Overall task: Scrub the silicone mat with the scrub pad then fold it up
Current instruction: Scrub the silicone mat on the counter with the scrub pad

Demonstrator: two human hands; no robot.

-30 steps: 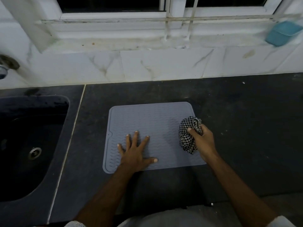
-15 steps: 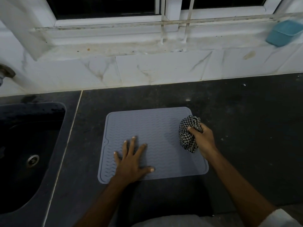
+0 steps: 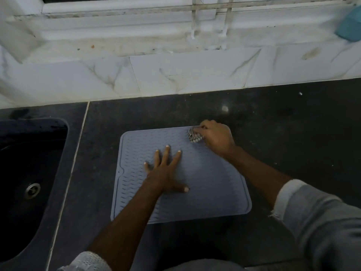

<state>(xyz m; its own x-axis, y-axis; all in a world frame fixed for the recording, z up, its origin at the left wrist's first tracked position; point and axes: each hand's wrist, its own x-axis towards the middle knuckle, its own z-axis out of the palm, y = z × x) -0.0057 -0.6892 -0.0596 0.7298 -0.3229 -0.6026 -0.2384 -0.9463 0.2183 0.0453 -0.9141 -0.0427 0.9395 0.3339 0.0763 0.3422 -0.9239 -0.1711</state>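
A grey silicone mat (image 3: 211, 184) with a ribbed surface lies flat on the dark counter (image 3: 283, 124). My left hand (image 3: 166, 171) rests palm down on the mat's middle, fingers spread. My right hand (image 3: 216, 136) is at the mat's far right corner, closed around a black-and-white checked scrub pad (image 3: 194, 135) that presses on the mat. Most of the pad is hidden under my fingers.
A dark sink (image 3: 29, 182) with a metal drain (image 3: 32, 189) is set into the counter on the left. White marble tiles (image 3: 175, 75) and a window ledge run along the back. A teal container (image 3: 349, 26) sits on the ledge at far right.
My right hand has carried the scrub pad from the mat's right edge up to its far right corner. My left hand stays flat on the mat. The view has shifted.
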